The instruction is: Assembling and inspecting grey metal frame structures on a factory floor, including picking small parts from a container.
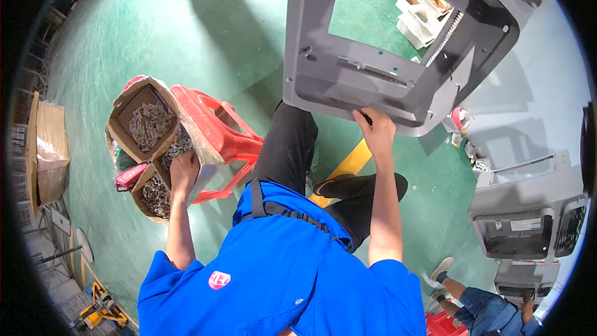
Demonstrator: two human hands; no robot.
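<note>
My left hand [183, 171] reaches down into a divided cardboard box [127, 130] on the left. Its fingertips are hidden among small metal parts [180, 144] in one compartment. Pale cylindrical pieces [150, 126] fill the larger compartment, and dark small hardware [157, 195] lies in another. At the lower edge of a large grey frame panel [298, 68] is my right hand [378, 129], fingers curled together. A small dark spot shows between its thumb and forefinger; I cannot make out what it is. The panel has a big rectangular opening, with studs and slots around it.
A red plastic stool [214, 123] stands beside the box. A red object [129, 177] hangs at the box's side. White bins [418, 22] show through the panel's opening. More grey panels [516, 205] line the right, where another person [491, 311] works. Yellow tape [353, 160] marks the green floor.
</note>
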